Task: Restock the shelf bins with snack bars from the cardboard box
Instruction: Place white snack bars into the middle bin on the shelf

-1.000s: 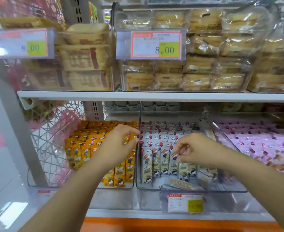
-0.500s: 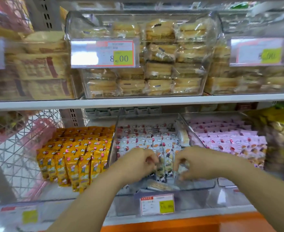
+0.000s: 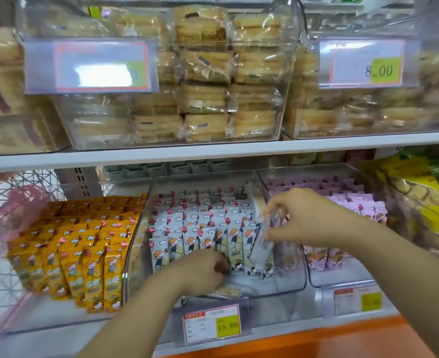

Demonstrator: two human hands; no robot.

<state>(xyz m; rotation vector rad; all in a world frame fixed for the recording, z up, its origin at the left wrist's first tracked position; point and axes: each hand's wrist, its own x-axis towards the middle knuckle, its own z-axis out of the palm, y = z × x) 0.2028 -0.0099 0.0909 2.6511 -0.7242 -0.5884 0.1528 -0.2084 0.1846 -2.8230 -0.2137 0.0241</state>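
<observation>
A clear plastic bin (image 3: 290, 277) sits in the middle of the lower shelf. It is packed with white snack bars (image 3: 200, 223) that have a cartoon child and red balloons on the wrappers. They stand up in rows.

The right hand (image 3: 300, 218) is over the bin's 3 o'clock side. Its grip pinches a single white wrapped bar (image 3: 261, 244) by the top end, between thumb and fingers. That bar hangs tilted, with its bottom end down by the right end of the front row.

The left hand (image 3: 200, 271) is low at the bin's 6 o'clock side, right at the front row. Its fingers are curled, but the spot is blurry. I cannot tell if its grip holds a bar or is just pressed together. Just beside it, toward 5 o'clock, a pale flat bar (image 3: 227, 290) lies on the bin floor.

At 9 o'clock from the bin stand rows of orange snack bars (image 3: 84, 249). At 3 o'clock are pink snack bars (image 3: 353, 200) in their own clear bin. Past them are yellow bags (image 3: 420, 182).

At 6 o'clock, under the bin, hangs a white price tag with a yellow patch (image 3: 212, 324) that reads 15.80. At 12 o'clock is a white shelf board (image 3: 213, 152), and on it are wrapped pale cakes (image 3: 205, 73) in clear bins.
</observation>
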